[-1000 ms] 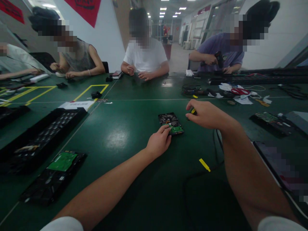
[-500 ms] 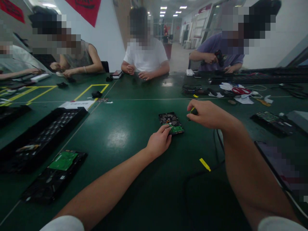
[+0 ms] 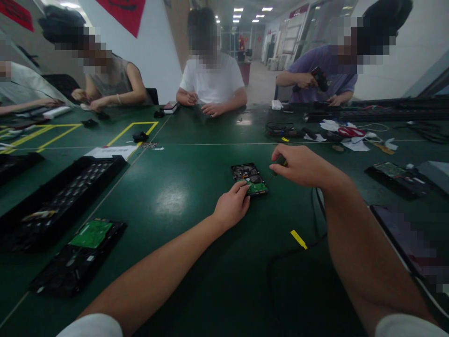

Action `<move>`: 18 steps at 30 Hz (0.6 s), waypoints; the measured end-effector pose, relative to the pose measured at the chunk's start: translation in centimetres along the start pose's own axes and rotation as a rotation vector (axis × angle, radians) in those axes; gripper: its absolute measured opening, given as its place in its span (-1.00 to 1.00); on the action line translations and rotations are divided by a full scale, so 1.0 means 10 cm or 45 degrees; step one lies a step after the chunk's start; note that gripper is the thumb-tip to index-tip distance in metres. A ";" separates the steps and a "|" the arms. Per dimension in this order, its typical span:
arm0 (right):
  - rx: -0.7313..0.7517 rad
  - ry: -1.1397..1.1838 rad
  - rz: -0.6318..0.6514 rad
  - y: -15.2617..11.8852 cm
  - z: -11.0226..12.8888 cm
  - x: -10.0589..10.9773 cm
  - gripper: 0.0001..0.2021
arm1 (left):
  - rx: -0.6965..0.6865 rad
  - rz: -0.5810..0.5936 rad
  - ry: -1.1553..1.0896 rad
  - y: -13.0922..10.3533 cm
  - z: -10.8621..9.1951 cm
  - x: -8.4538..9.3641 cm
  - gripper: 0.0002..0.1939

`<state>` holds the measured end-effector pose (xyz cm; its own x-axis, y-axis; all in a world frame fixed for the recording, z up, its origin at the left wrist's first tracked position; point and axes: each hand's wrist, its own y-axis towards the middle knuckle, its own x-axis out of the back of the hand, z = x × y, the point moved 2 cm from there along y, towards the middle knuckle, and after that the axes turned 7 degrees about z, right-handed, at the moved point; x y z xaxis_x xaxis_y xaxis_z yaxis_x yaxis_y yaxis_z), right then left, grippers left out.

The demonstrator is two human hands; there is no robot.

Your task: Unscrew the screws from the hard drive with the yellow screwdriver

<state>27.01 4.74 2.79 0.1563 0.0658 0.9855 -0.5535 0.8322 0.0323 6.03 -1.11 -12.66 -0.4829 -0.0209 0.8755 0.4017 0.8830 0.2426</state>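
Observation:
A hard drive (image 3: 248, 172) lies on the green table in front of me, its black metal underside and green circuit board (image 3: 257, 188) facing up. My left hand (image 3: 234, 203) grips its near left edge, fingertips resting on the board. To the right of the drive, my right hand (image 3: 294, 164) is raised just over the table, its fingers closed round a short dark handle with yellow on it, which looks like a screwdriver (image 3: 279, 164). Most of that tool is hidden by the fingers, and its tip is hard to make out. It is apart from the drive.
Another drive-like unit (image 3: 79, 257) and a long black tray (image 3: 66, 196) lie left. A black cable (image 3: 298, 252) with a yellow tag (image 3: 298, 239) runs near my right forearm. A phone-like device (image 3: 403, 238) lies right. Co-workers sit opposite; one holds a power tool (image 3: 320, 78).
My right hand has shifted slightly left with the screwdriver, its fingers turned a little. My left hand and the hard drive stay put. The co-worker's power tool at right has tilted.

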 end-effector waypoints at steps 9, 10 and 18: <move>0.086 0.019 -0.002 0.01 0.03 -0.02 -0.80 | 0.011 0.014 -0.006 0.00 0.00 0.00 -0.59; 0.083 0.012 -0.006 0.01 0.02 -0.02 -0.81 | 0.012 0.016 -0.006 0.00 0.00 0.00 -0.59; 0.089 0.009 -0.065 0.04 -0.03 -0.06 -0.84 | 0.017 0.015 0.005 0.00 0.01 -0.01 -0.59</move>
<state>26.93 5.15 2.20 0.1915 0.0282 0.9811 -0.6005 0.7941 0.0944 6.07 -1.08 -12.81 -0.4755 -0.0123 0.8796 0.3969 0.8893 0.2270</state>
